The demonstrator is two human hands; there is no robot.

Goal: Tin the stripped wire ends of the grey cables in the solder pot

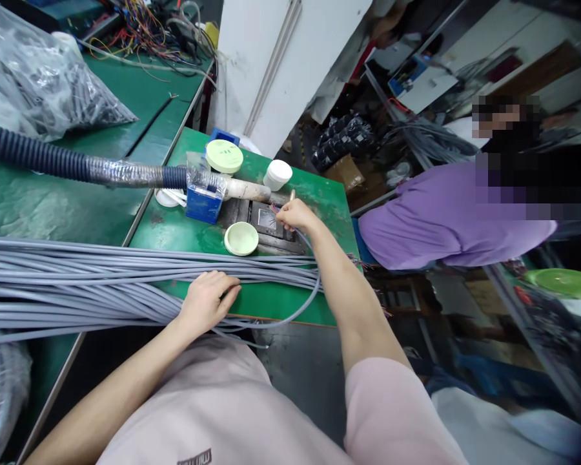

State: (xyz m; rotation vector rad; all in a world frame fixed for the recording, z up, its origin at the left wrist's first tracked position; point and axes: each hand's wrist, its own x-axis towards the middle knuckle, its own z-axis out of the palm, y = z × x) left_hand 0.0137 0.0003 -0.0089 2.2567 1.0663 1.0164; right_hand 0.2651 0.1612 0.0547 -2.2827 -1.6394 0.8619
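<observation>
Head view: grey cable [300, 314] in work, its end centre frame over a small square plate [266, 219]. Right hand [294, 215] has it pinched near the end, coloured cores [274, 209] fanned out past my fingertips. Left hand [207, 298] lies loose, thumb apart, on the grey cable bundle [101, 266], left to centre frame. Status: jacket's off this end; wire tips [363, 263] right of centre show bare cores too. Can't tell if any tips are finished, so no count left. Nearby: open pale-green dish [242, 239] just below the plate, white tub [278, 173] above. Corrugated hose [39, 155] comes in from frame left.
</observation>
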